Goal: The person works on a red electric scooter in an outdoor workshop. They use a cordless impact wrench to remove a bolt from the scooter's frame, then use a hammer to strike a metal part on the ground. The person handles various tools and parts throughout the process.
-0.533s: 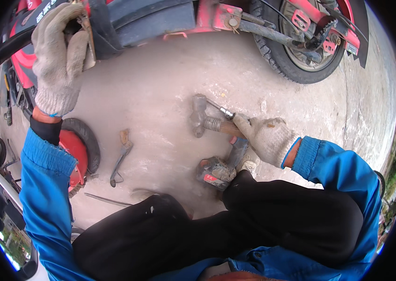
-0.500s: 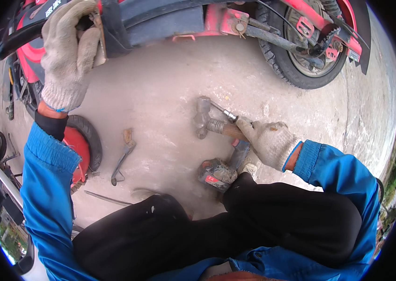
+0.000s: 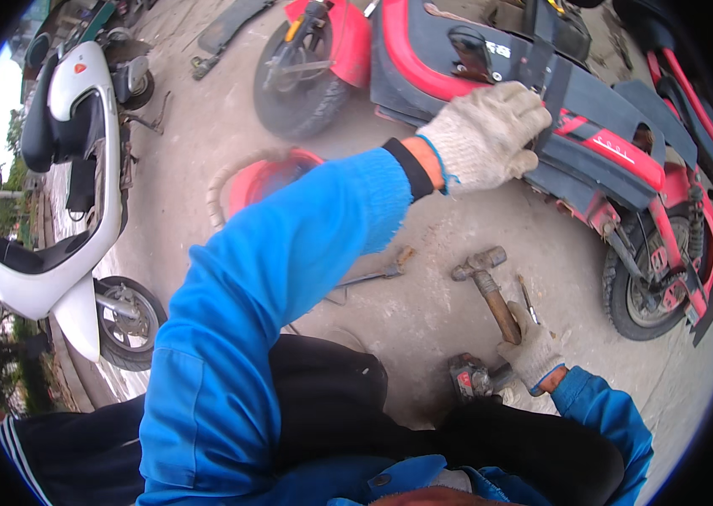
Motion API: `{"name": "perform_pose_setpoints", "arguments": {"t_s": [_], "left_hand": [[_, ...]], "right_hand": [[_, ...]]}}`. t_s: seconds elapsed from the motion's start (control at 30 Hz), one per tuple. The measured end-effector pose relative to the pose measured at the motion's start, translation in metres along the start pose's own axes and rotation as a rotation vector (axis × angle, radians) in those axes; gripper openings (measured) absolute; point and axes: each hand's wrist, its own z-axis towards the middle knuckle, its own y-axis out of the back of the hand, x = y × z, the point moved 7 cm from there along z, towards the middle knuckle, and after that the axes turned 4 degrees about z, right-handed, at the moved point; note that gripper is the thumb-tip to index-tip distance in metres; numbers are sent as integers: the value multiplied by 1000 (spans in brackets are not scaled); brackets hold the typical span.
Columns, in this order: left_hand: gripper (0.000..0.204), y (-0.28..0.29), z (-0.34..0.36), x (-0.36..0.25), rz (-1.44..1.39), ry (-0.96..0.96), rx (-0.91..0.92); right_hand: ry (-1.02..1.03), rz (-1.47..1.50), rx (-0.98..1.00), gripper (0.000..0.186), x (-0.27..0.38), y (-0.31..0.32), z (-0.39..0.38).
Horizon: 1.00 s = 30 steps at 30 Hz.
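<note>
My left hand [image 3: 491, 139], in a whitish knit glove, grips the edge of a dark panel on the red and grey scooter [image 3: 610, 152]. Its thumb sits below the edge and its fingers lie on top. Low on the right, my gloved right hand [image 3: 534, 350] is closed on a cordless drill [image 3: 468, 378]. The hand hides most of the drill's body; a thin bit [image 3: 526, 295] sticks out past the fingers, and the battery end shows beside my knee. A hammer [image 3: 491, 291] with a wooden handle lies alongside, its handle end partly covered by the right hand.
A metal tool with a rusty end [image 3: 392, 268] lies on the concrete floor. Behind my left sleeve sits a red round, basin-like thing [image 3: 259, 181] with a ring around it. A white scooter [image 3: 78, 253] stands at the left.
The view has swung left, so the red scooter, drill and hammer appear farther right and turned. The white scooter shows more fully. Both hands stay on the same things.
</note>
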Motion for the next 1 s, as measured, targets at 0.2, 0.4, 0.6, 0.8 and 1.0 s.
{"name": "perform_pose_setpoints", "arguments": {"t_s": [0.2,0.4,0.6,0.8,1.0], "left_hand": [[29,39,-45,-60,249,-140,174],[21,139,-149,-180,-318,354,759],[28,127,-171,-206,-381,380,714],[34,149,-165,-205,-464,597,924],[41,184,-192,-191,-530,1005,923]], "right_hand": [[-8,-248,165,78,40,-6,20],[331,-301,-191,16,186,153,-26],[422,-737,-7,13,248,78,-87],[487,-638,158,27,267,43,-92],[357,-564,372,31,255,-23,-115]]}}
